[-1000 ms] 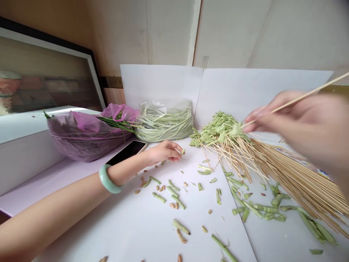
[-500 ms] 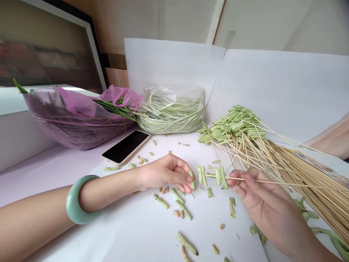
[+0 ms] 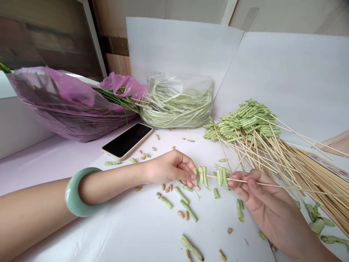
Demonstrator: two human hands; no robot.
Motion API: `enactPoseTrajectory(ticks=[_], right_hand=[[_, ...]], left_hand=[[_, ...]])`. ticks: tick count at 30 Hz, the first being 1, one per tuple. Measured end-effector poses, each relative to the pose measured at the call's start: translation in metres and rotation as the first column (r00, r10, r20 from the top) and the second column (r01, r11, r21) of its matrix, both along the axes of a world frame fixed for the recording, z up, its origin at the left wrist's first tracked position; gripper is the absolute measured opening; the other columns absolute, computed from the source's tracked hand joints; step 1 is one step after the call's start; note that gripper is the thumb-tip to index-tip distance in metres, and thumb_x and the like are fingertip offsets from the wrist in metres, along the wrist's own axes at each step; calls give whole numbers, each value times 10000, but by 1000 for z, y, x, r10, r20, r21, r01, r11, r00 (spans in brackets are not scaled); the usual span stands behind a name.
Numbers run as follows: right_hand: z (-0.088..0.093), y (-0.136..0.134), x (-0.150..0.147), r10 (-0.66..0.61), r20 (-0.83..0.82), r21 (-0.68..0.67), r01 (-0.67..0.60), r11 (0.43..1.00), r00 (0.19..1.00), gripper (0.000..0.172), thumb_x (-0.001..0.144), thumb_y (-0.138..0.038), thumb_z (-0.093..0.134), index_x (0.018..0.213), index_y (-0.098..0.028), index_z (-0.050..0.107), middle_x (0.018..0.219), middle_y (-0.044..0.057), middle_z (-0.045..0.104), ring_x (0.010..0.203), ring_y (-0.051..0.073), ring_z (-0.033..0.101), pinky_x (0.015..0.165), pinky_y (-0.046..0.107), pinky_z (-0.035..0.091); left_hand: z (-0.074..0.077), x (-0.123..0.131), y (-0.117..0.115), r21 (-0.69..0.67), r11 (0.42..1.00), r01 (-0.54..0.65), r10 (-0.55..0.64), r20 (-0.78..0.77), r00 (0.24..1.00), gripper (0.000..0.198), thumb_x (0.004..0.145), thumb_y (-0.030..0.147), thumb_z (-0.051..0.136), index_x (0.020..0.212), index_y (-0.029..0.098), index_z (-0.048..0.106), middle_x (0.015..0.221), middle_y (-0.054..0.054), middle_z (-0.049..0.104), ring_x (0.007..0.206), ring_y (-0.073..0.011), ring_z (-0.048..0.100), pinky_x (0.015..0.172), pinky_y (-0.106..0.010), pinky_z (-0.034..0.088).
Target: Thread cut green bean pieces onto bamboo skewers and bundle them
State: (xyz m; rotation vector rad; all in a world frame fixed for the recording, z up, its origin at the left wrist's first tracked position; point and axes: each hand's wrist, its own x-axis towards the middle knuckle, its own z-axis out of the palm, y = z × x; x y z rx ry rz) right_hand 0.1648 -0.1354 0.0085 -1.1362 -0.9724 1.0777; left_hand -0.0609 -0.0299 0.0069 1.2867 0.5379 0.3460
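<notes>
My right hand (image 3: 275, 211) pinches a thin wooden skewer (image 3: 289, 187) that points left. Threaded on the skewer are several short green bean pieces (image 3: 219, 177), in two small groups with a gap between them. At the skewer's left end, my left hand (image 3: 174, 169), below a green bangle on the forearm, pinches another bean piece (image 3: 195, 176) upright between thumb and fingers, close beside the left group. Whether the tip has entered this piece is too small to tell. Loose bean pieces (image 3: 188, 211) and small brown seeds (image 3: 180, 214) lie on the white surface below.
Filled skewers (image 3: 251, 120) are piled at the back right, with bare skewers (image 3: 321, 182) in front. A phone (image 3: 127, 141), a purple bag (image 3: 68, 105) and a clear bag of long beans (image 3: 177, 105) stand at the back left and middle.
The bean piece in my left hand is now closer to the pieces at the skewer's left end. The view has shifted slightly, and my right hand still holds the skewer.
</notes>
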Motion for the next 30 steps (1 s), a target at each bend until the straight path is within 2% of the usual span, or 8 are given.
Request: enactPoseTrajectory(ticks=[11, 18, 23, 26, 30], right_hand=[[-1, -2, 0, 40, 26, 29, -40, 999, 999, 210, 693, -372, 797, 651, -219, 660, 803, 52, 689, 787, 177, 684, 762, 249, 577], [-3, -3, 0, 143, 77, 103, -151, 983, 987, 127, 798, -305, 715, 709, -222, 678, 835, 44, 700, 823, 169, 689, 765, 235, 572], [-5, -6, 3, 195, 117, 100, -206, 973, 974, 123, 837, -291, 678, 728, -235, 665, 870, 13, 698, 843, 139, 684, 790, 204, 557], [-8, -9, 10, 229, 158, 79, -244, 967, 960, 109, 866, -281, 646, 763, -248, 664, 914, 3, 690, 877, 132, 679, 823, 209, 548], [-9, -10, 11, 222, 186, 90, -242, 966, 957, 106, 856, -279, 656, 755, -248, 668, 910, 15, 693, 871, 149, 684, 805, 229, 561]], left_hand=[[3, 1, -4, -7, 1000, -17, 17, 5, 1000, 252, 655, 281, 811, 731, 94, 659, 691, -29, 684, 624, -96, 649, 657, -223, 517], [4, 1, -4, -20, 999, -33, 33, -25, 999, 102, 712, 141, 745, 720, 76, 667, 616, -19, 660, 594, -92, 637, 638, -210, 509], [4, 2, -6, -17, 999, -30, 29, -55, 998, 53, 723, 99, 697, 688, 88, 659, 602, -16, 661, 605, -100, 638, 636, -214, 496], [4, 1, -8, 32, 999, -20, 23, -93, 995, 32, 720, 100, 678, 696, 98, 657, 597, -16, 662, 595, -102, 629, 575, -197, 465], [5, -1, -9, 111, 994, -4, 19, -140, 990, 49, 728, 152, 663, 729, 103, 659, 618, -26, 665, 533, -93, 582, 410, -164, 329]])
